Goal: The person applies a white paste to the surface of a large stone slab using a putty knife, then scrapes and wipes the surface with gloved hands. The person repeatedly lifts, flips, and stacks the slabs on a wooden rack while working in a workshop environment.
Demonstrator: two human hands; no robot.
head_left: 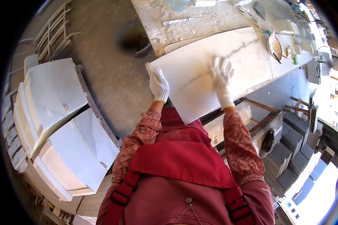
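Note:
A white marble slab [210, 75] with a grey vein lies on the workbench, its near left corner jutting out over the bench edge toward my red apron. My left hand [159, 83], in a white knit glove, is upright at the slab's left edge, with its fingers stretched out; the palm seems to rest against that edge. Over the slab's middle right, my right hand [223, 77] is spread, gloved the same way and smeared by motion. Whether it presses on the surface I cannot tell.
A dusty workbench [184, 30] carries a pen-like tool [179, 21] and a red-rimmed bowl [275, 48]. Stacked pale slabs [71, 150] stand on the floor to the left. Dark tiles [285, 153] are piled at right. A metal rack [54, 30] stands far left.

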